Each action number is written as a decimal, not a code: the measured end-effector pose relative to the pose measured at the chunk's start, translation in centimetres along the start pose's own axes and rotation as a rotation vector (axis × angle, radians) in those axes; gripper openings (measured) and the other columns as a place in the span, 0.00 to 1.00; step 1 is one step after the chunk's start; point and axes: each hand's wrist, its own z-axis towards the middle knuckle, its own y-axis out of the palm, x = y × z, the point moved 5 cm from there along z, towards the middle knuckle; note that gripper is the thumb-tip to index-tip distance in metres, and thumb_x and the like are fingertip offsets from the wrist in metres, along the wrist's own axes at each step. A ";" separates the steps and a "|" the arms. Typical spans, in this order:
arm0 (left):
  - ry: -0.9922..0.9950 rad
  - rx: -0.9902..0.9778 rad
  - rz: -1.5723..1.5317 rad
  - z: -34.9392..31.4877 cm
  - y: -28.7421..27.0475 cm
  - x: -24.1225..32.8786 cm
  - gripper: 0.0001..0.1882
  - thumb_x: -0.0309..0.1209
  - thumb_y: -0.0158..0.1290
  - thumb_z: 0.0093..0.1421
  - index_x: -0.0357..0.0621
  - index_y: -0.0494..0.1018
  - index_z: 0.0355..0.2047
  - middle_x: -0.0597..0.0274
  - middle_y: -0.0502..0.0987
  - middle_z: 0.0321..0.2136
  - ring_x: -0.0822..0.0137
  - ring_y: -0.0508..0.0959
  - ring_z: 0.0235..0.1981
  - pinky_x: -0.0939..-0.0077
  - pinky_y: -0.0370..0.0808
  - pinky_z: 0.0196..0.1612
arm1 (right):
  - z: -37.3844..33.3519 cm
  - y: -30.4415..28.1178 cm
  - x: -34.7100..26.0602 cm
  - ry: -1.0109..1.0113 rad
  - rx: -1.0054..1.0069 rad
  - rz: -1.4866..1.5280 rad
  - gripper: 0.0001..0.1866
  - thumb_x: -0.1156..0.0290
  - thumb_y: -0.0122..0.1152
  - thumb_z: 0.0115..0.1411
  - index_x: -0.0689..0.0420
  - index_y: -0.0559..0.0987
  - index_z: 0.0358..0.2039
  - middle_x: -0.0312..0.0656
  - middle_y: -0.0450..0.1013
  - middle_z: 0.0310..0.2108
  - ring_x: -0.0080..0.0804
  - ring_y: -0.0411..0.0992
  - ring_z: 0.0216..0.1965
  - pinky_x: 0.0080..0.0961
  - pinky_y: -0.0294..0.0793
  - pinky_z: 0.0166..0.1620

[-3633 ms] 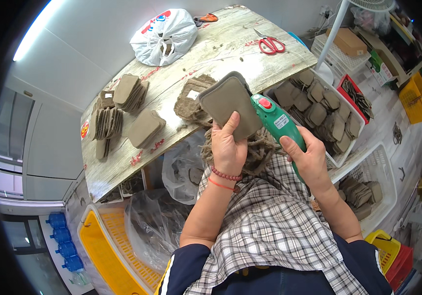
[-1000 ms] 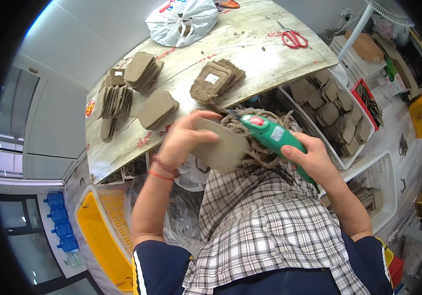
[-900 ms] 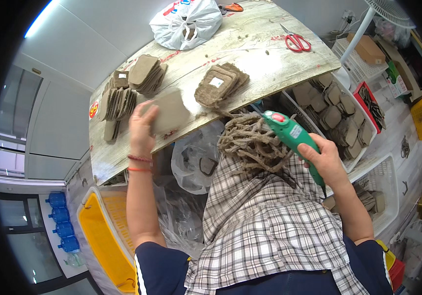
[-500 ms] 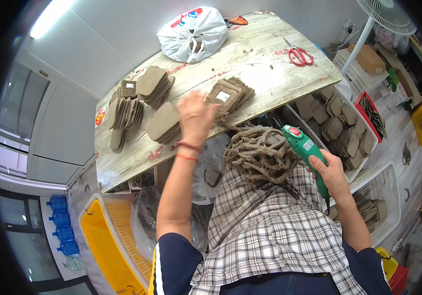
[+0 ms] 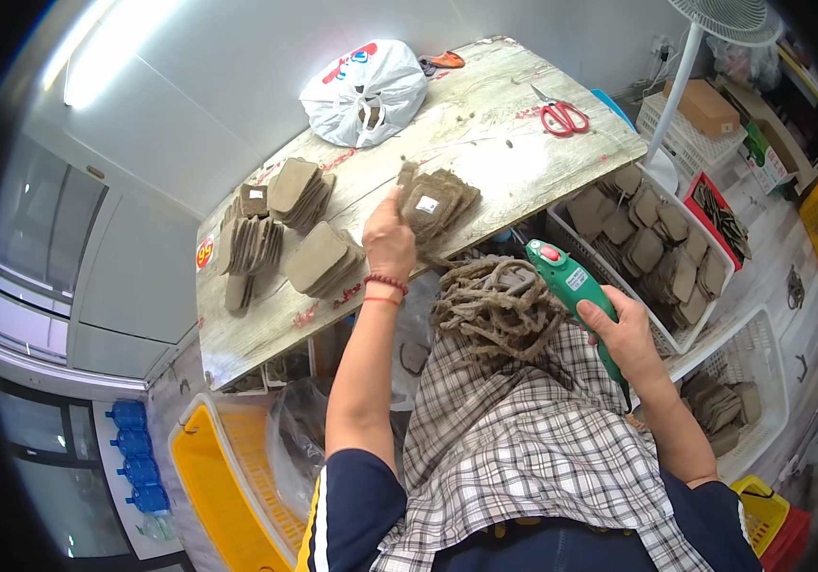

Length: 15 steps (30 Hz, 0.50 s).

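My left hand (image 5: 390, 240) is above the near part of the table, its fingers closed on a small brown fuzzy piece (image 5: 407, 174) that sticks up past the fingertips. Just right of it lies a stack of fuzzy-edged brown square pads (image 5: 447, 197) with a white label on top. On its left is a pile of smooth brown pads (image 5: 321, 261). My right hand (image 5: 623, 334) is wrapped around a green handheld power tool (image 5: 566, 276) with a red button, held over my lap. Next to the tool's head, a tangled heap of brown fuzzy strips (image 5: 500, 307) rests on my plaid apron.
More pad stacks (image 5: 299, 194) stand on the table's left side. Toward the back are a white plastic bag (image 5: 363, 95) and red-handled scissors (image 5: 563, 118). A white crate of pads (image 5: 652, 243) is at right, a yellow basket (image 5: 223, 486) at lower left, a fan (image 5: 681, 91) behind.
My left hand has turned and closed, and a brown fuzzy piece now shows at its fingertips. The view has shifted slightly. My right hand keeps its grip on the green tool.
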 end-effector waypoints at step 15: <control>-0.928 0.262 -1.962 -4.3 -0.2 10.9 0.20 0.18 0.55 0.58 0.46 0.68 0.50 0.63 0.74 0.46 0.65 0.75 0.47 0.68 0.75 0.51 | -1.2 1.5 -2.0 -0.082 0.067 -0.044 0.21 0.57 0.64 0.59 0.63 0.77 0.43 0.30 0.67 0.20 0.14 0.60 0.22 0.16 0.61 0.25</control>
